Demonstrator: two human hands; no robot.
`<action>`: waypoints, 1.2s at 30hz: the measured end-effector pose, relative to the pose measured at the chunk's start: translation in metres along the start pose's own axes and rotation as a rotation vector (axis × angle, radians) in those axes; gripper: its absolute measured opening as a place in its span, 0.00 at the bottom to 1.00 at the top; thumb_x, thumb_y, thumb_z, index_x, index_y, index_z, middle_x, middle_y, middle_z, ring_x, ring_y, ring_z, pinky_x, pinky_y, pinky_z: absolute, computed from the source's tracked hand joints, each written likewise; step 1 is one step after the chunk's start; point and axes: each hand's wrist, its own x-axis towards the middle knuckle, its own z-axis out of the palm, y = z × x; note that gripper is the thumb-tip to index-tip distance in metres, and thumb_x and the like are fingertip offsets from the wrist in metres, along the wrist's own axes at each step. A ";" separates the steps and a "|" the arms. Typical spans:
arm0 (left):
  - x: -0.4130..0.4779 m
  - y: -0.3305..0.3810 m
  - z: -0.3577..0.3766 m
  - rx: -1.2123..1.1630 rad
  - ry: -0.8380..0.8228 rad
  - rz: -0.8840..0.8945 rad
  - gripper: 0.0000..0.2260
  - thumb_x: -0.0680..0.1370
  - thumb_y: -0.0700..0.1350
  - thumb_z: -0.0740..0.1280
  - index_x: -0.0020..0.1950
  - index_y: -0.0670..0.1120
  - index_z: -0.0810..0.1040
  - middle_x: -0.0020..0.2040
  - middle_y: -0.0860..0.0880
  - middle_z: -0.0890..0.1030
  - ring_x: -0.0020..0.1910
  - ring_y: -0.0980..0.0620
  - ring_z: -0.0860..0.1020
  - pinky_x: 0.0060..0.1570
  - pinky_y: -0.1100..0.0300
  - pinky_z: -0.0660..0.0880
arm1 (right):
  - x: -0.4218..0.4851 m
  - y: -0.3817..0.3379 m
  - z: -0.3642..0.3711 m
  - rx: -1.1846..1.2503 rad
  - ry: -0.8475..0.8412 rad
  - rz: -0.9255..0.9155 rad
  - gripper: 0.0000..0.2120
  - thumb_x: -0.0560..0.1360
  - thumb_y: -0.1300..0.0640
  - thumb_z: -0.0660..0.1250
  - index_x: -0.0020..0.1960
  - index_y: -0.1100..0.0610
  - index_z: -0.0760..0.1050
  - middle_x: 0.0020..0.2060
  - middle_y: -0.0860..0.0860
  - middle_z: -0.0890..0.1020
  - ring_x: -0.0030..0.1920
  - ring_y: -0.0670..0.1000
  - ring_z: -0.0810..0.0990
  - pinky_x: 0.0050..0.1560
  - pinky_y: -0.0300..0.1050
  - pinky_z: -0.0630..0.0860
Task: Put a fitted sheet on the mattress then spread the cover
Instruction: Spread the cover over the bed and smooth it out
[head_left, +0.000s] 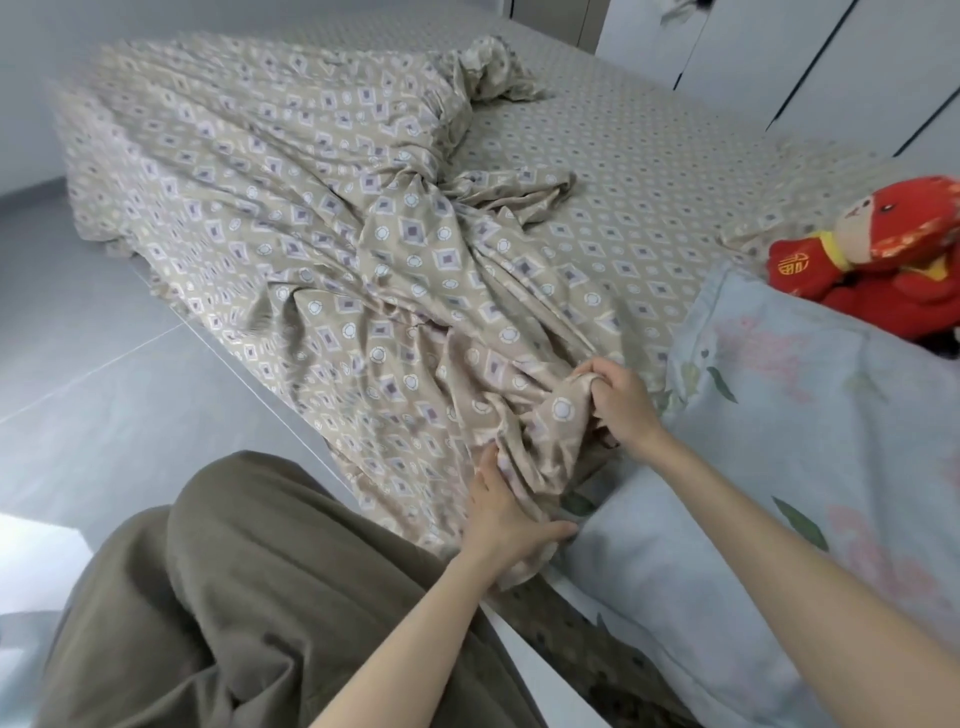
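left hand (500, 514), right hand (621, 405) clutch cover (311, 208) end at bed (519, 654) edge | floor (78, 364) alongside, left | cover lies lengthwise toward far-left

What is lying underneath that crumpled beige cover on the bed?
To the right of the cover, a matching patterned sheet lies flat and seems to run beneath it. Whatever lies under the crumpled folds is hidden.
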 end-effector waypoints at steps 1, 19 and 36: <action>-0.002 0.001 0.002 -0.007 0.020 -0.017 0.56 0.62 0.61 0.77 0.76 0.52 0.43 0.75 0.54 0.51 0.74 0.50 0.55 0.70 0.57 0.58 | 0.001 -0.005 -0.009 -0.033 -0.033 -0.029 0.13 0.73 0.62 0.57 0.37 0.48 0.75 0.35 0.44 0.79 0.39 0.46 0.76 0.41 0.40 0.70; -0.003 0.004 0.002 -0.217 -0.011 -0.177 0.16 0.78 0.37 0.54 0.64 0.40 0.72 0.59 0.46 0.78 0.55 0.48 0.76 0.54 0.60 0.71 | -0.027 0.028 0.020 -1.440 -0.328 -0.611 0.17 0.57 0.65 0.77 0.43 0.55 0.80 0.62 0.54 0.76 0.59 0.57 0.76 0.52 0.52 0.75; -0.007 0.002 0.012 0.098 -0.363 -0.057 0.34 0.72 0.42 0.69 0.74 0.45 0.57 0.57 0.49 0.75 0.53 0.52 0.74 0.45 0.66 0.73 | -0.016 0.044 0.001 -1.594 -0.346 -0.234 0.18 0.78 0.66 0.56 0.65 0.56 0.71 0.56 0.49 0.80 0.58 0.53 0.78 0.64 0.49 0.62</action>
